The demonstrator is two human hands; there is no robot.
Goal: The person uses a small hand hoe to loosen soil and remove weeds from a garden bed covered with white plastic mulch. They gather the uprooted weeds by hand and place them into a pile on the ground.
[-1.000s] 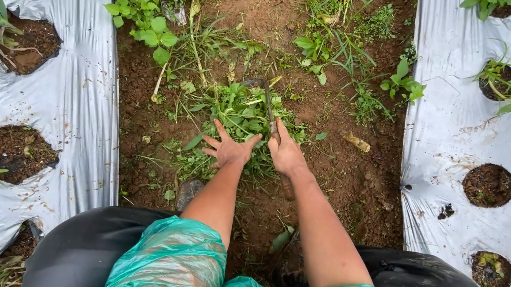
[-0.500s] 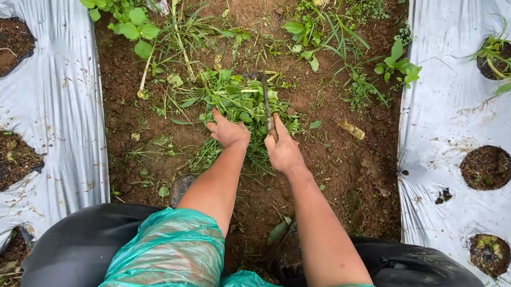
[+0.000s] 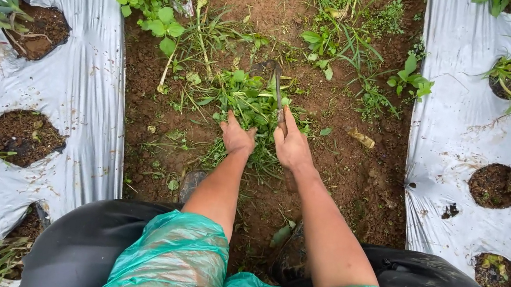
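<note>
silver mulch sheets (image 3: 69,91) with round planting holes flank a strip of bare brown soil (image 3: 357,178); both forearms stretch forward over it; left hand (image 3: 237,137) is clenched on a clump of weeds (image 3: 245,99); right hand (image 3: 293,147) grips a hand hoe (image 3: 276,90), its blade sunk in the weeds.

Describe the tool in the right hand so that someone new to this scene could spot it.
Between the two silver plastic sheets runs a strip of brown soil. At its middle, the right hand grips a thin hand tool that crosses the clump of weeds: the only dark, metal-looking thing among green leaves.
</note>
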